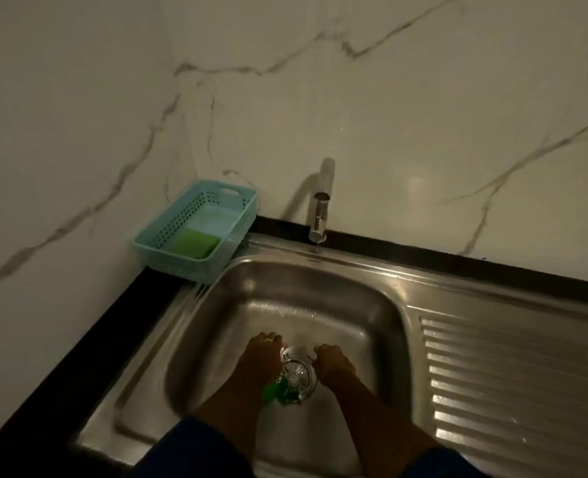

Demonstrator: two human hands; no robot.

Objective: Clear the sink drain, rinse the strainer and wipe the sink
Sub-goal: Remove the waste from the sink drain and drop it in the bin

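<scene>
Two dark sleeves (189, 450) enter from the bottom edge, and both forearms reach down into the steel sink (320, 288). The left hand (260, 357) and the right hand (332, 362) sit on either side of the round metal strainer (297, 376), which lies at the bottom of the sink between them. The left fingers (268, 339) curl downward beside the strainer's left rim, and something green (272, 391) shows under that hand, possibly a scrub pad; whether the hand grips it I cannot tell in this dim, blurred view. The right fingers (322, 350) are bent close to the strainer's right rim, and it is unclear if they touch it. A ribbed draining board (509, 381) runs to the right of the sink. At the back stands a tap (320, 205). On the worktop (141, 291) in the left corner rests a pale blue basket (154, 243) holding a green sponge (196, 241).
</scene>
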